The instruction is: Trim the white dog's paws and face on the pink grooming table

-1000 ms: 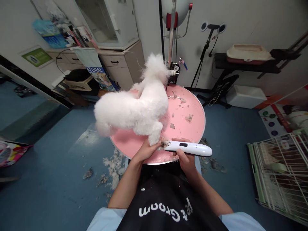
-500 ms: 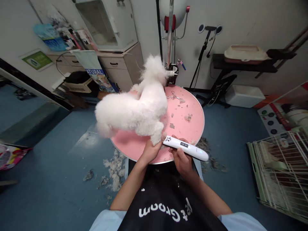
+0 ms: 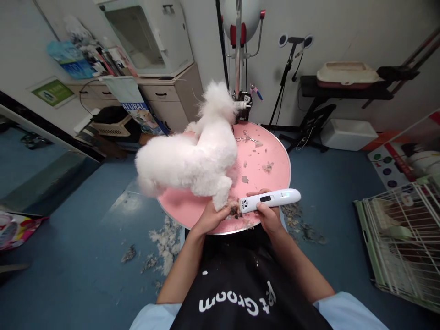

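One white dog (image 3: 187, 158) on pink desk (image 3: 280, 153): we are gripping its leg (image 3: 222, 190) in our left hand (image 3: 210, 219) and holding a clipper (image 3: 277, 198) in our right hand (image 3: 270, 219).

I see a pale drawer cabinet (image 3: 168, 103) with a white glass-fronted box (image 3: 151, 39) on top and a blue plastic pack (image 3: 70, 59) at its left end. Left of the cabinet is a green sign (image 3: 52, 93); before it, a bag lettered "ATURAL" (image 3: 135, 106). Right of the cabinet I see a tripod (image 3: 285, 75) and a white tub (image 3: 349, 134).
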Tool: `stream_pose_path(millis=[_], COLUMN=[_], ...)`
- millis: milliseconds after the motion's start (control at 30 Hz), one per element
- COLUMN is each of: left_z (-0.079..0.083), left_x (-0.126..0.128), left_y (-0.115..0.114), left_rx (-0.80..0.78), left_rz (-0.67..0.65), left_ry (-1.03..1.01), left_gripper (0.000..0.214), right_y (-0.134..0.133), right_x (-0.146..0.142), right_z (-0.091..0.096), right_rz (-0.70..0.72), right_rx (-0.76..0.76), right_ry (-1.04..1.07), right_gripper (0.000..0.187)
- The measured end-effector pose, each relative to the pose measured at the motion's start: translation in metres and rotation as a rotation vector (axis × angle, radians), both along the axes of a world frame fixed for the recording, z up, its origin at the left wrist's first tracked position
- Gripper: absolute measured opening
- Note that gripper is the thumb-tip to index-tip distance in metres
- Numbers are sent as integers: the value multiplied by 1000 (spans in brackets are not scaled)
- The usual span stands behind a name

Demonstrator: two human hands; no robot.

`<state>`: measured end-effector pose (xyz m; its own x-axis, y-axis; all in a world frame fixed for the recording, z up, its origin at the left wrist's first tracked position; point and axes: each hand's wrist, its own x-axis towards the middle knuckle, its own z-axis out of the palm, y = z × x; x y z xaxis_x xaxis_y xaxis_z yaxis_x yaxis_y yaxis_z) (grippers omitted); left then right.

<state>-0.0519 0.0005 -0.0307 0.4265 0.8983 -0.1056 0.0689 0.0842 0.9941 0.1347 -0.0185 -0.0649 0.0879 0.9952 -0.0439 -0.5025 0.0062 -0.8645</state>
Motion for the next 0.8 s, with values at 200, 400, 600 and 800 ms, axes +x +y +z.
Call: stream_pose_path(millis=[200,400,600,800], left_z=[-3,-4,-3,-11], left_x=[-5,-5,-4,-5], left_y=[-1,-1,0,1], left_rx=[4,11,-4,-9], left_rz=[-14,-41,-5,56], left_ry=[36,-9,13,18], left_gripper=[42,38,42,40], right_y=[12,20,18,2], right_x=[3,4,1,-5], right_z=[3,3,-3,-22], right_rz=[64,179,225,242], right_rx=[-38,-78,-124,-157], right_ry=[-30,-15,100,279], right_gripper=[33,33,36,36])
